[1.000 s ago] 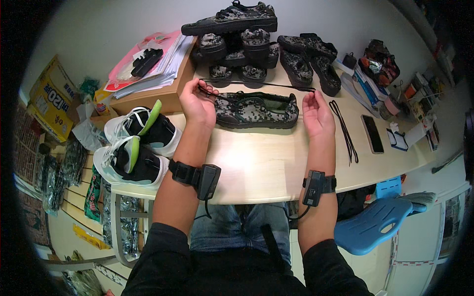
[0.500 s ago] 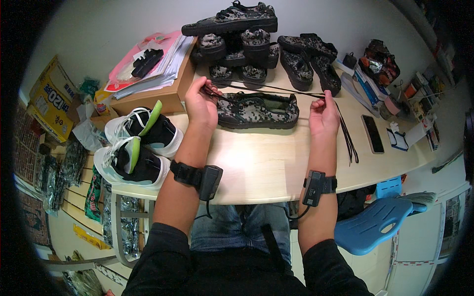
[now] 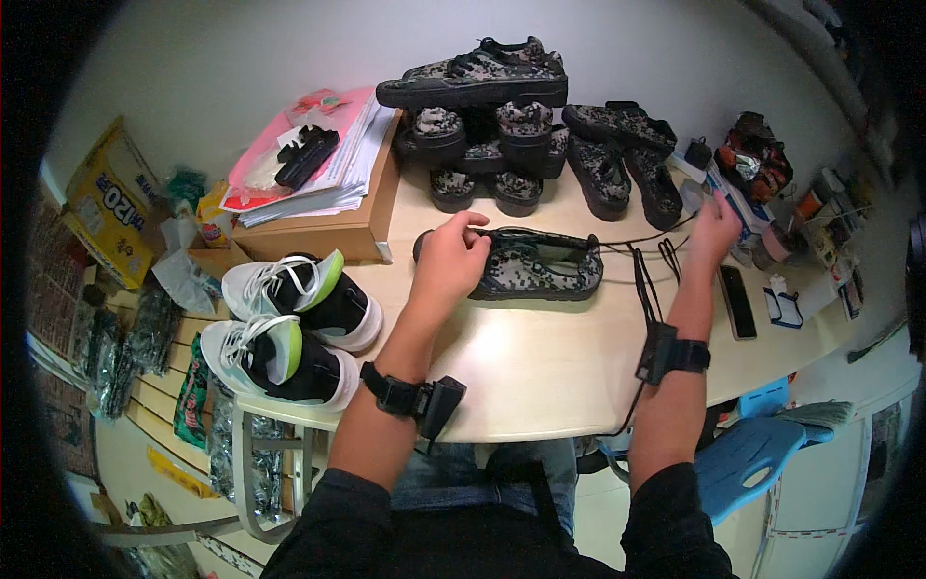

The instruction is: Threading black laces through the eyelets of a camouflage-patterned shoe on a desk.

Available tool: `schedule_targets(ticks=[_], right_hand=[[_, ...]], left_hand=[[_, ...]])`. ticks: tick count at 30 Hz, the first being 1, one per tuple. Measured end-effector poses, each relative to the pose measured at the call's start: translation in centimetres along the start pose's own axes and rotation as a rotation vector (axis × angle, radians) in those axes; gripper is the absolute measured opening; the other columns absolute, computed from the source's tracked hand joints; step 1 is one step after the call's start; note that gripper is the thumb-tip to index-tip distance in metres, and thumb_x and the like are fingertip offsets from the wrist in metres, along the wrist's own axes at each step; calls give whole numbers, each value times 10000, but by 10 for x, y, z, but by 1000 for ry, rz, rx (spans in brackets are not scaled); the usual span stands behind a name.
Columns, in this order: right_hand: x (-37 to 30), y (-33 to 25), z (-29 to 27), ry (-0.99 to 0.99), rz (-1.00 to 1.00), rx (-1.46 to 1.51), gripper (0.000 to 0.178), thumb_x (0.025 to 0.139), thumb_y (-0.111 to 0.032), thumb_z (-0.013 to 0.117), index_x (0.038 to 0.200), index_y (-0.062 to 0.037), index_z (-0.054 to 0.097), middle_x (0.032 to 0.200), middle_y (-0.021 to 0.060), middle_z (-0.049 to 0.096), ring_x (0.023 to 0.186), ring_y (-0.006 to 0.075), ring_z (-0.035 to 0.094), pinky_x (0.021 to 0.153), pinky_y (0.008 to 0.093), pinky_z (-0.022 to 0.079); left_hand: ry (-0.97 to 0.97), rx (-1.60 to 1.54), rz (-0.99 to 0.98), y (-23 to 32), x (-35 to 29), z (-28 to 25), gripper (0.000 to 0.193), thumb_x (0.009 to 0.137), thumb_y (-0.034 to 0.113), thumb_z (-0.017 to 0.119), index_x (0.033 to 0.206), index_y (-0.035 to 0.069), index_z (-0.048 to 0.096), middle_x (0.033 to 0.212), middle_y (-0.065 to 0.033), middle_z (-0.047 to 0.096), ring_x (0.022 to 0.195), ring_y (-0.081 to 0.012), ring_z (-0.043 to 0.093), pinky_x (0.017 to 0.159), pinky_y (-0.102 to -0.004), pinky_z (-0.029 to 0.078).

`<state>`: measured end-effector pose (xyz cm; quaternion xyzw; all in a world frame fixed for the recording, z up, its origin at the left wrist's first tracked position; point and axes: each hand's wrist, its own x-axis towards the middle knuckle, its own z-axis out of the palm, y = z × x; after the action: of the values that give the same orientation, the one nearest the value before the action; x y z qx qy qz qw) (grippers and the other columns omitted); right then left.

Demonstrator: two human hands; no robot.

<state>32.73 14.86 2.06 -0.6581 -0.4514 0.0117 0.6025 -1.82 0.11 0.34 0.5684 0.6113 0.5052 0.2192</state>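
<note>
My left hand (image 3: 451, 259) sat over the toe end of the camouflage shoe (image 3: 540, 274), thumb and forefinger curled near its lacing; I can't tell whether they pinched anything. My right hand (image 3: 714, 232), raised and a little blurred, seemed closed on a black lace (image 3: 666, 232), which ran from the shoe, past its heel, up to my fingers. I'd judge the left hand was there to steady the shoe, and the right was out to the side to keep that lace stretched.

The shoe lay on the table (image 3: 540, 386) between my hands, sole down. Its toe pointed left, under my left hand, and its heel faced my right; its long axis ran crosswise, from one hand toward the other. Its opening faced up, probably so the eyelets could be reached.

More dark cord (image 3: 644, 280) hung or lay just inside my right forearm; I couldn't tell where it ended. A phone (image 3: 738, 302) lay just beyond that forearm, and white sneakers (image 3: 275, 362) stood left of my left hand.
</note>
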Motion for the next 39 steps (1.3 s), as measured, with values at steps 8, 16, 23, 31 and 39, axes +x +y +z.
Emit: schedule_targets(ticks=[8, 16, 23, 31, 39], right_hand=[[-185, -144, 33, -756, -663, 394, 169, 819, -98, 574, 942, -3, 641, 976, 157, 605, 921, 322, 578, 842, 380, 459], [-192, -138, 18, -812, -561, 273, 184, 779, -128, 647, 938, -36, 664, 810, 130, 562, 779, 299, 560, 710, 380, 456], [-197, -129, 27, -740, -614, 327, 143, 770, -36, 651, 910, -16, 670, 796, 118, 557, 744, 273, 566, 696, 352, 460], [-199, -137, 24, -599, -699, 584, 122, 794, 10, 605, 905, 0, 656, 885, 128, 647, 807, 264, 629, 759, 323, 487], [-200, -129, 29, -633, -721, 451, 221, 768, 9, 622, 988, -13, 636, 882, 128, 582, 806, 279, 587, 726, 329, 481]], left_hand=[[76, -561, -53, 0, 3, -8, 182, 835, -4, 568, 1013, -31, 591, 763, -19, 601, 688, -66, 554, 640, -193, 447], [118, -623, 143, 8, 0, -10, 214, 828, -15, 580, 1042, -15, 589, 807, -21, 608, 728, -70, 564, 671, -205, 458], [-69, -841, 184, 17, -4, -12, 231, 849, 6, 562, 1079, -9, 582, 868, -49, 631, 786, -86, 575, 713, -224, 468], [-44, -93, 234, 3, -3, -2, 162, 845, 36, 586, 988, -22, 637, 908, -54, 639, 789, -106, 583, 716, -230, 462], [87, -480, 272, 4, -5, 2, 133, 893, -9, 533, 969, -32, 640, 898, -57, 644, 781, -88, 589, 709, -225, 477]])
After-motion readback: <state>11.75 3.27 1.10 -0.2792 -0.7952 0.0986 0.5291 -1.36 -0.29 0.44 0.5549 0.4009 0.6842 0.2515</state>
